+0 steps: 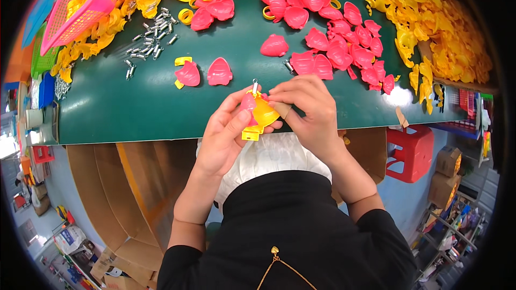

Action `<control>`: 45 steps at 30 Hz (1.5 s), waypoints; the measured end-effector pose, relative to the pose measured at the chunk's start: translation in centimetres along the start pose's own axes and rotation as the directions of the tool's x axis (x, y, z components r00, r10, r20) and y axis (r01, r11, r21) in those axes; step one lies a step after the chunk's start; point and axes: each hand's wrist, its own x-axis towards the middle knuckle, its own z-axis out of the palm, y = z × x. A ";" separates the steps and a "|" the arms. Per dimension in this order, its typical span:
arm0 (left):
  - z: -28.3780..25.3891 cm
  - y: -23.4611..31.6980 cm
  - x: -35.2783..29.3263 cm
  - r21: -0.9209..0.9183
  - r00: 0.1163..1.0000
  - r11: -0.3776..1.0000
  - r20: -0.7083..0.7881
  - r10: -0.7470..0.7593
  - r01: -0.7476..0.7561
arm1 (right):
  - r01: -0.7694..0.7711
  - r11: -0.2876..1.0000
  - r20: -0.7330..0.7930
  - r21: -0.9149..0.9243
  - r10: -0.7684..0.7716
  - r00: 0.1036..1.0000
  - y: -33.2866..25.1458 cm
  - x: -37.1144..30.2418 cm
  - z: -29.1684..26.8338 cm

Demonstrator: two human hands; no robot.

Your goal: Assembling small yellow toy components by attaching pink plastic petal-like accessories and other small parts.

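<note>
Over the near edge of the green table, my left hand (228, 129) is closed around a small yellow and pink plastic toy part (262, 113). A silver spring with a ring end (255, 85) sticks up from its top. The fingers of my right hand (306, 107) pinch the part's upper right side, where a bit of pink shows; tape or a bandage wraps one fingertip. Just beyond my hands lie a pink shell (220, 71) and another pink shell (188, 74) with yellow pieces beneath it.
Several springs (153, 37) lie loose at the left. Pink shells (341, 48) spread over the far middle and right. A pink basket (80, 11) stands far left, a carton of yellow parts (454, 37) far right. Below the table are a cardboard box (107, 193) and red stool (414, 153).
</note>
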 end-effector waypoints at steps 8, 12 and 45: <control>0.6 -0.6 0.0 -0.035 0.999 0.998 -0.027 0.047 -0.048 | -0.204 0.948 0.143 0.245 0.173 0.974 -0.1 -0.4 -1.1; -0.5 -1.9 0.5 -0.496 0.976 0.843 0.152 -0.155 0.210 | 0.061 0.982 0.089 0.179 -0.078 0.993 1.9 0.4 -3.3; 1.2 -3.0 1.0 0.089 0.990 0.987 0.029 0.135 -0.137 | -0.252 0.967 0.065 -0.044 0.254 0.965 0.1 -5.0 -4.7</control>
